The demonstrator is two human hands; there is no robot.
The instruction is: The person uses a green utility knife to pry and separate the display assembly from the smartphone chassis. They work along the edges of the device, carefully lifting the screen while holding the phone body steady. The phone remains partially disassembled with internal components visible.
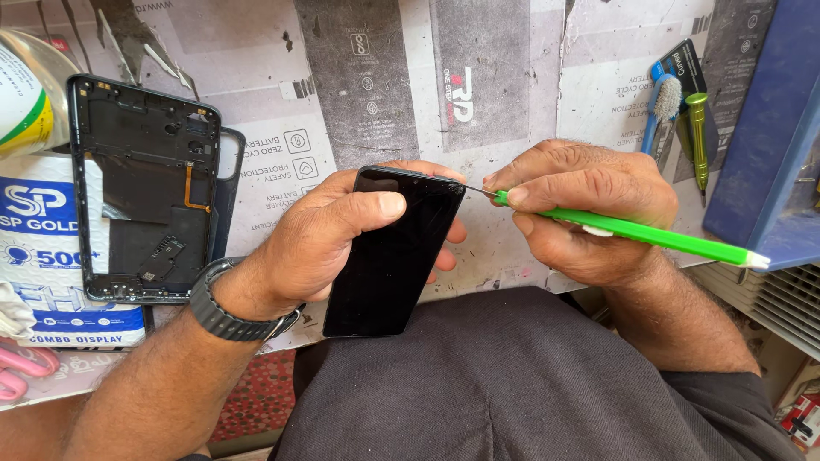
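My left hand [342, 235] clamps the slick, fragile phone screen [393, 252] by its long edges; my right hand [581, 209] pinches the green-handled pick [632, 230] at its top corner.

The picture is bright, like daytime. The light is soft and comes from above. The shadows are small and pale. A little dark shadow sits under the left hand [337, 235] and under the right hand [581, 209]. The black phone screen [393, 256] has a faint shine near its top edge but no strong glare. The green tool [649, 235] looks very bright. Most things are sharp and clear. The corners bend a bit, and the bottle [30, 90] at the top left looks stretched.
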